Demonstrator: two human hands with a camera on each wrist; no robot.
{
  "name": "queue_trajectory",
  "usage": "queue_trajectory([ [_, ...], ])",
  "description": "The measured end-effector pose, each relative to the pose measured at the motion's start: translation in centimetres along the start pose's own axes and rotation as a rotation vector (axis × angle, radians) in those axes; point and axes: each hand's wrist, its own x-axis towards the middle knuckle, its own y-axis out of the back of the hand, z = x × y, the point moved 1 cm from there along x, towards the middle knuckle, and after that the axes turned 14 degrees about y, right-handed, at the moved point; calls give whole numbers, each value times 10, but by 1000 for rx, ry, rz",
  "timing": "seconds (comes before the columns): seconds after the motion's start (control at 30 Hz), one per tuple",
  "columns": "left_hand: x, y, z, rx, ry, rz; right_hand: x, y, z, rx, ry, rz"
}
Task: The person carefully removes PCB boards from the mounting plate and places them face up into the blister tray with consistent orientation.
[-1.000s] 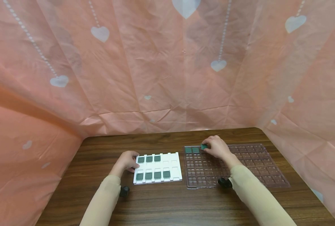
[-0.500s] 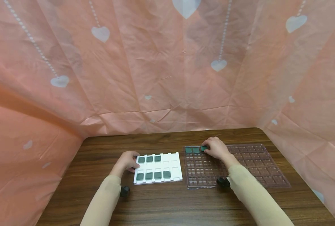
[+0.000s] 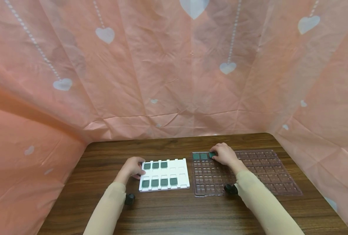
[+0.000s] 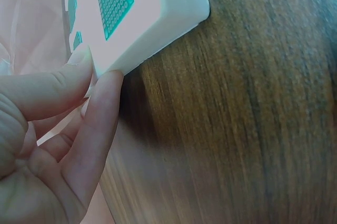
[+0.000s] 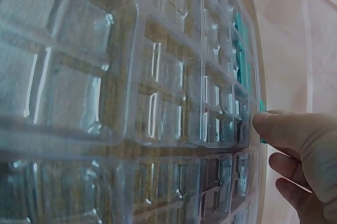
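Circuit board (image 3: 212, 155) shows right of the frame's lower centre, pinched in the right hand (image 3: 225, 154) at the back of the clear tray (image 3: 209, 179); lower left of centre, the left hand (image 3: 131, 166) grips the white tray (image 3: 182, 170).

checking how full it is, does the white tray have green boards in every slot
No, at its right end the white tray has slots without green boards.

Peach fabric (image 3: 174, 85) (heart-printed) hangs around a wood-grain table (image 3: 174, 212): a curtained booth (image 3: 36, 127).
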Motion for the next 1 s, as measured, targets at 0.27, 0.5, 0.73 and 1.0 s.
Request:
queue_trajectory([
  [0.27,0,0,1,-3,-1,-4,0,-2,1,-10,-2,-8],
  [0.5,0,0,1,0,-10,-4,0,-1,1,-6,-8,-14],
  [0.73,0,0,0,0,-11,-4,1,-2,1,-4,-5,-8],
  [1.0,1,0,0,5,-7,-6,0,-1,-1,10,-10,-5],
])
